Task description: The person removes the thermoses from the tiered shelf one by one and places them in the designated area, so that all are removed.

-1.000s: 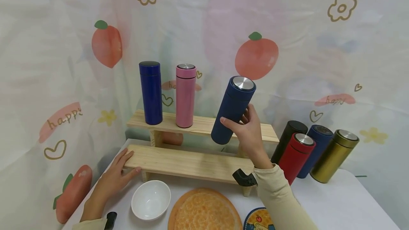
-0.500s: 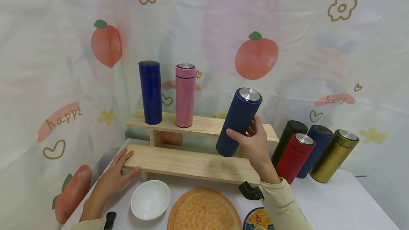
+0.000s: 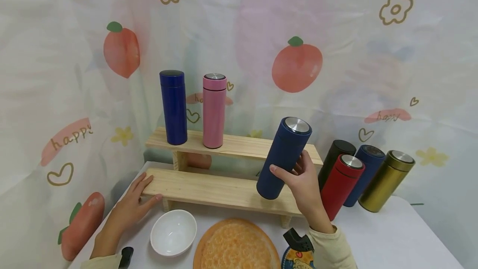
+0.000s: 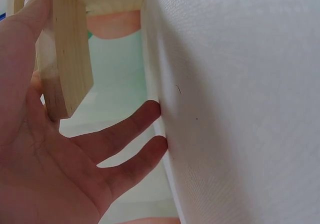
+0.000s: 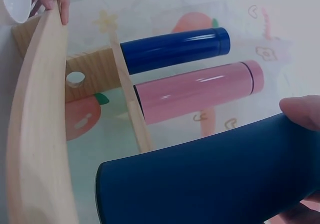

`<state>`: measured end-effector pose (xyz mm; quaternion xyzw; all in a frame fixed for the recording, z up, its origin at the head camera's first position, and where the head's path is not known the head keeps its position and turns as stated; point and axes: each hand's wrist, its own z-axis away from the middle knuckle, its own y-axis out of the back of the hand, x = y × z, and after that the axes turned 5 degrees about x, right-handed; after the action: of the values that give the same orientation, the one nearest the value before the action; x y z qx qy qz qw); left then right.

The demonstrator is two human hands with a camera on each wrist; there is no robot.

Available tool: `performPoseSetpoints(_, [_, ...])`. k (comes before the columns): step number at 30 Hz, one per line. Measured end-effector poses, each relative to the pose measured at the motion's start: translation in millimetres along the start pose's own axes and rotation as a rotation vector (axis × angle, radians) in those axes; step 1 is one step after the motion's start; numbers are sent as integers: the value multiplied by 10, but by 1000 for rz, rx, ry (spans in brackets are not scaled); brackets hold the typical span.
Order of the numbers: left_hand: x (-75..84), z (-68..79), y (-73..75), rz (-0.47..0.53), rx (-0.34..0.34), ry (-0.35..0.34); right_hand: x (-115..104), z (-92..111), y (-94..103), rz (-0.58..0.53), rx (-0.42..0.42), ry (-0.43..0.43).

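Note:
My right hand (image 3: 302,182) grips a navy blue thermos flask (image 3: 281,161) with a silver lid, thumb across its near side. The flask leans to the right, its base overlapping the lower step of the two-tier wooden shelf (image 3: 209,186) in the head view. Its bottom end points toward the shelf in the right wrist view. At the lower step's left end, my left hand (image 3: 128,209) holds the board between thumb and fingers; two other fingers (image 4: 120,136) stretch out against the white tabletop. A glossy blue flask (image 3: 173,109) and a pink flask (image 3: 214,113) stand upright on the upper step.
Black (image 3: 336,159), red (image 3: 341,186), blue (image 3: 366,173) and gold (image 3: 386,182) flasks stand grouped at the right. A white bowl (image 3: 173,232), a round biscuit-patterned mat (image 3: 236,244) and a small blue-rimmed round item (image 3: 298,258) lie in front. A printed curtain (image 3: 347,53) hangs behind.
My right hand has lowered the navy flask and moved it slightly right, from in front of the upper step to over the lower one. The left hand has stayed on the shelf end.

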<state>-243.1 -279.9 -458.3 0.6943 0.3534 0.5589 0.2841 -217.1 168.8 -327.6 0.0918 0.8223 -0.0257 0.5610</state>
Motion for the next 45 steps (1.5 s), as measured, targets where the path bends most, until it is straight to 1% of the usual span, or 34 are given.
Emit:
performPoseSetpoints(6, [-3,-4,-11,9,-4,3,93,112,59,27,6,-24])
performPoseSetpoints(14, [-14,-36,-24,-2,8,-11,182,193,138,88,8,-42])
performPoseSetpoints(22, [-1,-27,-58,16,-25,13,223,275,240,137,22,-79])
performPoseSetpoints(25, [0,-21,-72,15,-20,13,221,281,282,155,28,-68])
performPoseSetpoints(29, [6,-26,-67,14,-3,-4,196,267,343,147,45,-53])
performPoseSetpoints(33, [6,-28,-54,12,-2,-9,165,260,409,142,68,-59])
performPoseSetpoints(40, [-34,-13,-27,1,0,-11,115,235,517,187,100,-85])
performPoseSetpoints(45, [-47,-11,-9,1,2,-15,89,224,615,190,128,-91])
